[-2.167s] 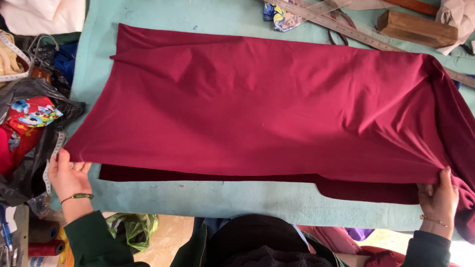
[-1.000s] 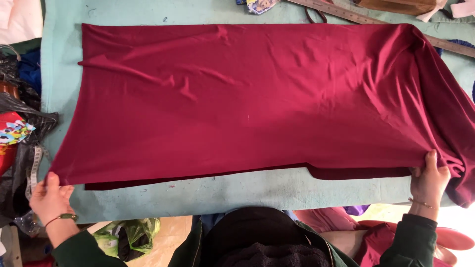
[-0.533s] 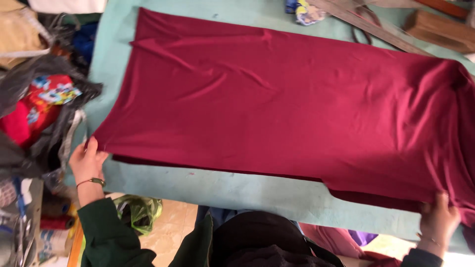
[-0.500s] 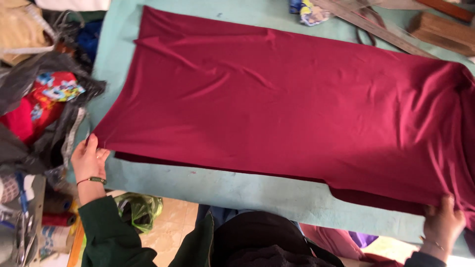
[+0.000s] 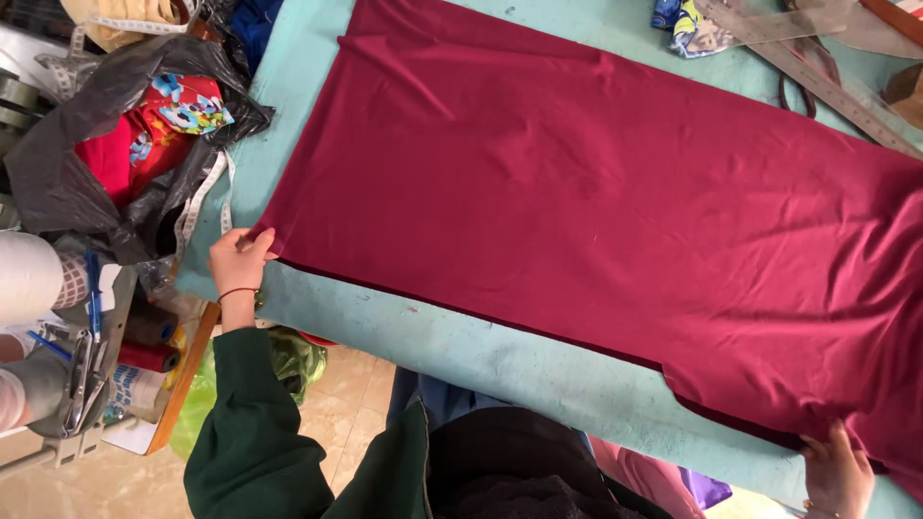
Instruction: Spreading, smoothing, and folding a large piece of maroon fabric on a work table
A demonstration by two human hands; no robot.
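- cloth (image 5: 596,221) lying flatter and more taut than half a second ago, with fewer ripples across the middle; near edge now running as a straight line along the table (image 5: 461,351).
- near-left corner drawn further out toward the table's left end, left hand (image 5: 238,259) gone with it; judged to mean the spreading is well along, with only the right end left bunched and hanging off.
- view swung left since then, so more of the bag (image 5: 115,154) of scraps showing beside the table.
- left hand: fingers (image 5: 258,240) curled narrow, pinching the cloth's near-left corner, thumb side up, a red band at the wrist, green sleeve (image 5: 250,423) below.
- right hand (image 5: 836,476): low at the frame's bottom right, fingertips up against the cloth's near edge where it folds over; looks to be gripping the hem, but the palm is partly cut off, so cannot tell how tightly closed.
- cloth: dark red, two layers, spread over the teal table top, reaching from the left hand to past the right edge of view.
- tape measure (image 5: 197,207) dangling just beside the left hand, between bag and table.
- rulers (image 5: 817,67) and a printed scrap (image 5: 687,24) at the far right, well apart from both hands.
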